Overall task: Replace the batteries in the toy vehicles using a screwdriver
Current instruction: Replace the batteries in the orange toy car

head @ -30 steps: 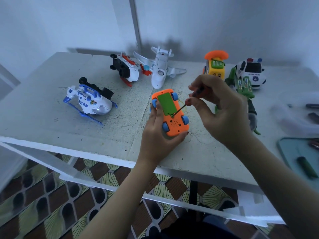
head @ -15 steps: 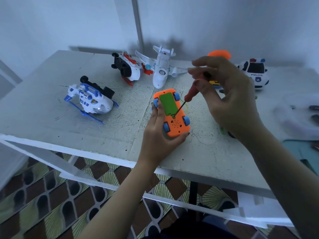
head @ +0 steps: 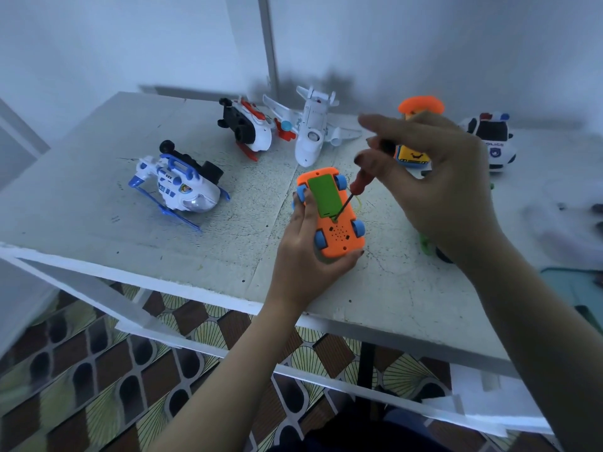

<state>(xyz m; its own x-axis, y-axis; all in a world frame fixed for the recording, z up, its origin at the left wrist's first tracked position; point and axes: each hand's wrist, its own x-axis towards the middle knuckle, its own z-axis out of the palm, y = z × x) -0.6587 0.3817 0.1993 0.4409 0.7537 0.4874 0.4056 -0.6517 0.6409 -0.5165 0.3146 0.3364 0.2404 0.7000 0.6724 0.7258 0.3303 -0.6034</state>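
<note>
**White table, orange car belly-up, screwdriver on the cover**

Scuffed white table (head: pixel 81 203) pushed against a pale wall, patterned tile floor underneath. The left hand (head: pixel 303 256) grips the orange toy car (head: pixel 339 236) from below, thumb along one side and fingers round the other. The car is flipped wheels-up just above the tabletop, so the green battery cover (head: pixel 323 197) faces the camera.

The right hand (head: pixel 437 190) pinches the top of the screwdriver (head: pixel 355 189) between thumb and fingers, with the index finger sticking out straight. The shaft slants down to the left, and the tip sits at the near end of the green cover.

Left of the left hand, a blue-and-white helicopter (head: pixel 182 187) lies on its side. Beyond both hands sit a red-and-white helicopter (head: pixel 251 128) and a white plane (head: pixel 311 128). A yellow toy (head: pixel 414 154) with an orange top peeks out behind the right hand's fingers, and a police car (head: pixel 492 141) is just past it on the right.
</note>
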